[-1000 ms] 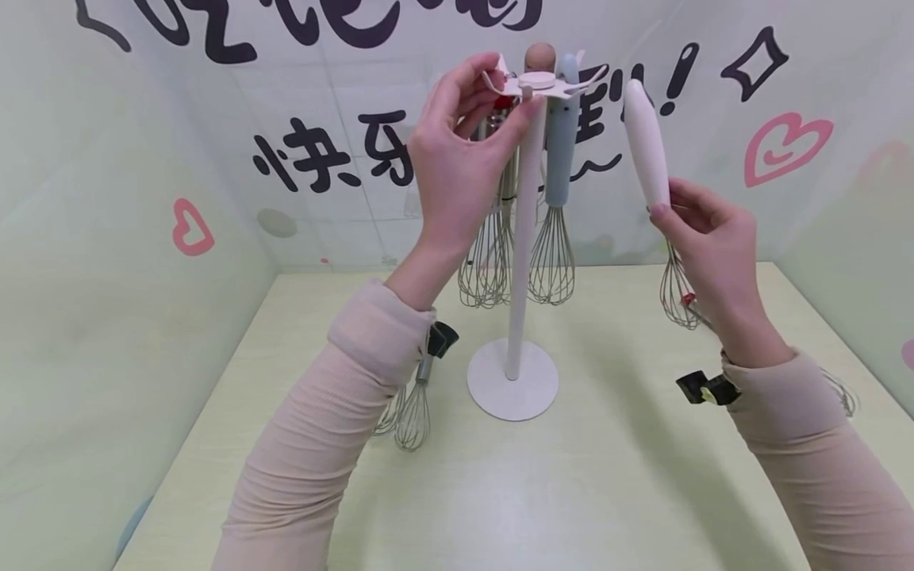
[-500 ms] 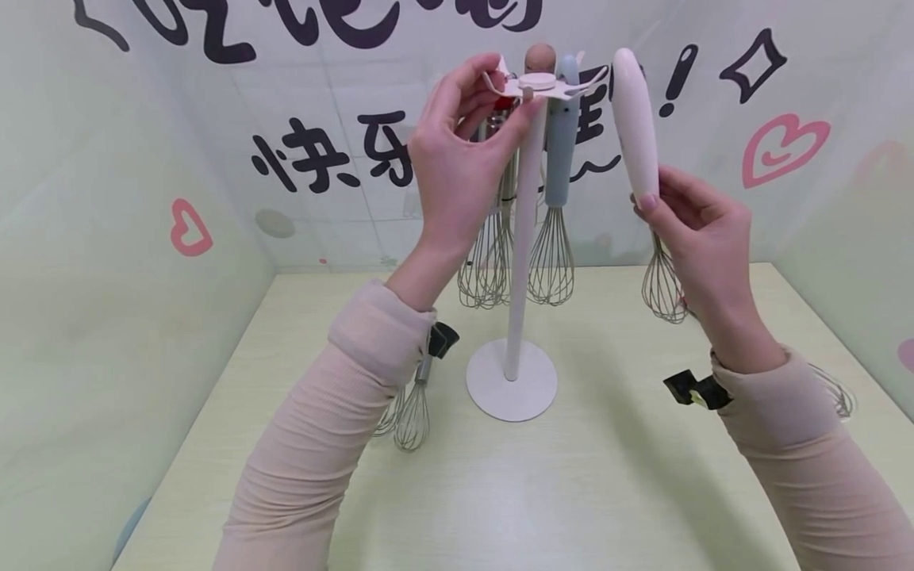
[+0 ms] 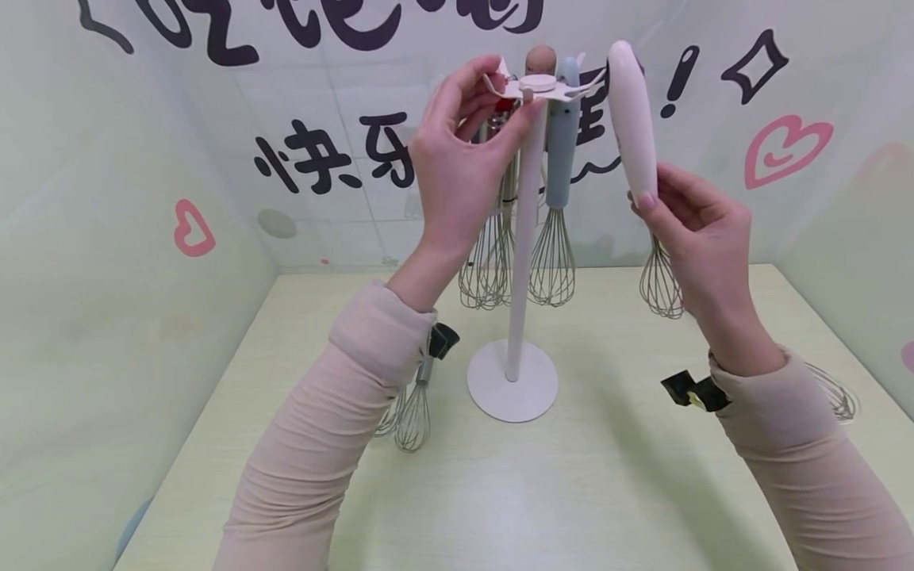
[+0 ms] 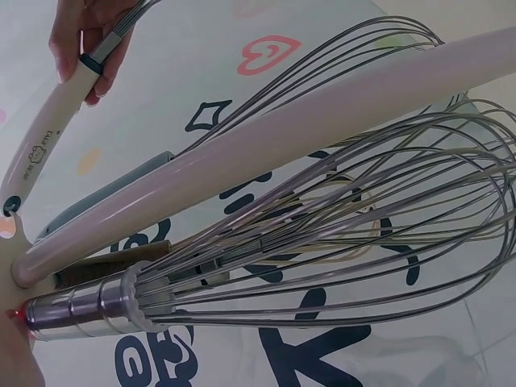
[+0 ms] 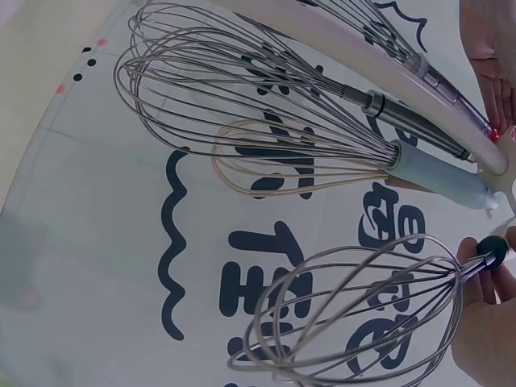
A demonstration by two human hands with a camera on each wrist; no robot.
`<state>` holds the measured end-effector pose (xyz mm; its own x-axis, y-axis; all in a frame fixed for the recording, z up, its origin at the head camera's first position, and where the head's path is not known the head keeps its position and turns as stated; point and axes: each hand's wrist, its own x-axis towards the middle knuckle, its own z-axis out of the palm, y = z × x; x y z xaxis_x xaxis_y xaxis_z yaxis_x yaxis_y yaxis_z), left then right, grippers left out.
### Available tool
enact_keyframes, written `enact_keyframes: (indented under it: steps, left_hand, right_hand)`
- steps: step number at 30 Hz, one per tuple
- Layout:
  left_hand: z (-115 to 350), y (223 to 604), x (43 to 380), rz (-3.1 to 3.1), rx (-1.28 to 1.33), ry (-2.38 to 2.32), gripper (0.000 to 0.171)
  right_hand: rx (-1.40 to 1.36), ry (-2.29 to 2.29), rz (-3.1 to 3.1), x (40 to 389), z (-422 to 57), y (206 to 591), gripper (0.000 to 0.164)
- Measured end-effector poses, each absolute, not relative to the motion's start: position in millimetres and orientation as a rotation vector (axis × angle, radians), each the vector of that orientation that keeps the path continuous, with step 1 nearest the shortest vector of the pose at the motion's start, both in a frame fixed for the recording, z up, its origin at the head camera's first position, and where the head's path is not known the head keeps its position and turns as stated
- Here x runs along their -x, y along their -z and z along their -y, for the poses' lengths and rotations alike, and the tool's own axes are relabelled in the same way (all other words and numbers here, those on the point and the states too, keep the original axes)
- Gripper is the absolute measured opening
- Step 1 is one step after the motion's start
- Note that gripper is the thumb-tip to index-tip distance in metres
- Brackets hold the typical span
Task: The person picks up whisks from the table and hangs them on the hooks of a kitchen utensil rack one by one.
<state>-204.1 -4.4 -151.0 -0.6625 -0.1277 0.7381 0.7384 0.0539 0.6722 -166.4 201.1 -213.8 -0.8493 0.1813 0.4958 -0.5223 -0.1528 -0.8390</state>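
Observation:
My right hand (image 3: pixel 703 226) pinches a whisk with a white handle (image 3: pixel 631 119) low on that handle, wire loops (image 3: pixel 662 281) hanging down. The handle's upper end is right at the tip of a hook (image 3: pixel 593 83) on a white stand (image 3: pixel 524 238); the left wrist view shows the same meeting of handle end (image 4: pixel 11 204) and hook. My left hand (image 3: pixel 464 151) grips the stand's hooked top (image 3: pixel 537 82) between thumb and fingers. From that top hang a blue-handled whisk (image 3: pixel 561 159), a steel whisk with a red end (image 4: pixel 85 306) and a wooden-handled one (image 3: pixel 540 59), partly hidden.
The stand's round base (image 3: pixel 512 392) sits mid-table. Whisks (image 3: pixel 412 416) lie on the table (image 3: pixel 500 492) by my left forearm, and another whisk's wires (image 3: pixel 835 392) show beyond my right sleeve. A printed cloth (image 3: pixel 343 230) closes off the back and sides.
My right hand has carried the white-handled whisk left and slightly up, bringing its end to the right hook. My left hand has stayed on the stand's top.

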Motion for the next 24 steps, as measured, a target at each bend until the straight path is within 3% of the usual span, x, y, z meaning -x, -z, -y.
enact_keyframes:
  steps: [24]
  left_hand:
    - [4.1,152.2,204.6,1.678,0.624,1.657,0.049]
  right_hand:
    - [-0.41,-1.965,1.751,171.1,-192.8,218.2,0.033]
